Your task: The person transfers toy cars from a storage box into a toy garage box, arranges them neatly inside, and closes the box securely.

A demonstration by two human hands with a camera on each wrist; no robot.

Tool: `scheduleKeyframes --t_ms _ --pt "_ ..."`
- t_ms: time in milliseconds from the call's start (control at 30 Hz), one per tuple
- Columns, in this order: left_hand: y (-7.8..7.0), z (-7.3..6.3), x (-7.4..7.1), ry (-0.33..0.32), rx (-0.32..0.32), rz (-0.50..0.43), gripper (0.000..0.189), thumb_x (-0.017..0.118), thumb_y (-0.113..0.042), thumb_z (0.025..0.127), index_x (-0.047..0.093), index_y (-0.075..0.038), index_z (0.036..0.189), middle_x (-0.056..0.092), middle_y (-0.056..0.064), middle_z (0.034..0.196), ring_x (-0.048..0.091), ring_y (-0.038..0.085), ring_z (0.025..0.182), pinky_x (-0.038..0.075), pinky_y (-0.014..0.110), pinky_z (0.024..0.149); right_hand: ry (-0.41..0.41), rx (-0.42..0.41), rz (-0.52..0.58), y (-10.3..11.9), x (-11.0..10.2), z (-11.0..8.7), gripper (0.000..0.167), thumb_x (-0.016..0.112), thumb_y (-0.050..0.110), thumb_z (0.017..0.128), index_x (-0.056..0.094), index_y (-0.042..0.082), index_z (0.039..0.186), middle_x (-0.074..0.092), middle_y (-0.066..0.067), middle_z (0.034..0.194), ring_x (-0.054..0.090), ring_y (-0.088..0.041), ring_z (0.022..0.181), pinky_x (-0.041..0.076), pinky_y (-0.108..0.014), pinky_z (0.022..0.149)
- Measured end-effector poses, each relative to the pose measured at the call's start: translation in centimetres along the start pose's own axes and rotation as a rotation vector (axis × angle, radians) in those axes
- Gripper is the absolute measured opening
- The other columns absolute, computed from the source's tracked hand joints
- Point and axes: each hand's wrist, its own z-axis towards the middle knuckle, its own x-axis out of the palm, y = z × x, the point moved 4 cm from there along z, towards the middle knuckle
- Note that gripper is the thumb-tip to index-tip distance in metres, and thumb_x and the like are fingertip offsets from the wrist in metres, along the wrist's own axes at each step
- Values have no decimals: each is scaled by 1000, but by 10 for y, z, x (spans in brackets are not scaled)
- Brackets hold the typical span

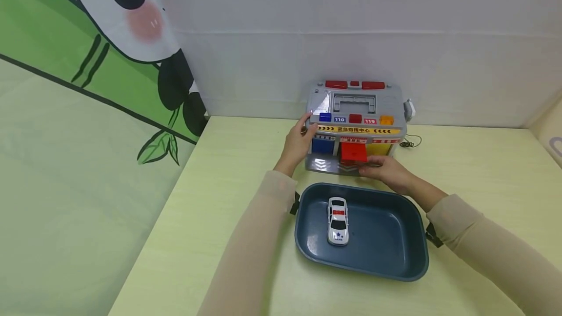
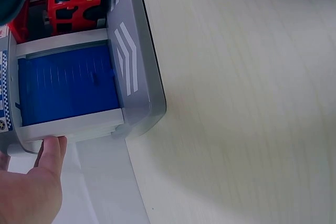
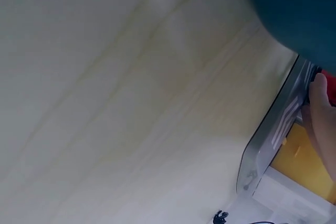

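Note:
A grey toy garage (image 1: 356,104) stands against the white backdrop. Its raised red door (image 1: 353,152) juts from the middle bay; a blue door (image 2: 68,85) and a yellow door (image 3: 304,161) flank it. In the middle bay sits a red toy truck (image 2: 74,3), its front over the grey ramp. My left hand (image 1: 295,144) rests against the garage's left end, fingers fairly straight. My right hand (image 1: 388,174) reaches to the bay from the right. In the right wrist view, its straight fingertips touch something red, apparently the truck; the far side of that contact is hidden.
A dark blue tray (image 1: 382,267) stands in front of the garage, between my forearms. It holds a white toy police car (image 1: 338,221). A coiled dark cord (image 1: 409,143) lies by the garage's right side, below a grey-white handset (image 1: 409,109).

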Motion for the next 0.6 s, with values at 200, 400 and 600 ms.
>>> scheduleKeyframes --t_ms 200,400,600 --pt "0 1 0 0 4 2 52 47 -44 102 38 -29 151 41 12 149 45 29 131 41 44 104 39 -4 -4 1 1 0 58 58 8 96 33 -12 144 37 -32 143 44 -43 121 46 -48 98" --pt "0 0 0 5 9 2 52 47 -44 102 37 -29 151 40 13 150 45 29 131 40 44 104 80 9 -6 0 -1 1 72 60 4 91 20 -4 151 28 -32 149 42 -47 123 48 -51 94" --pt "-1 0 0 4 7 1 52 47 -44 102 37 -29 151 39 11 150 45 28 131 40 43 104 79 -9 -14 0 -5 -2 72 55 5 94 14 -2 153 32 -33 144 49 -47 116 50 -50 91"
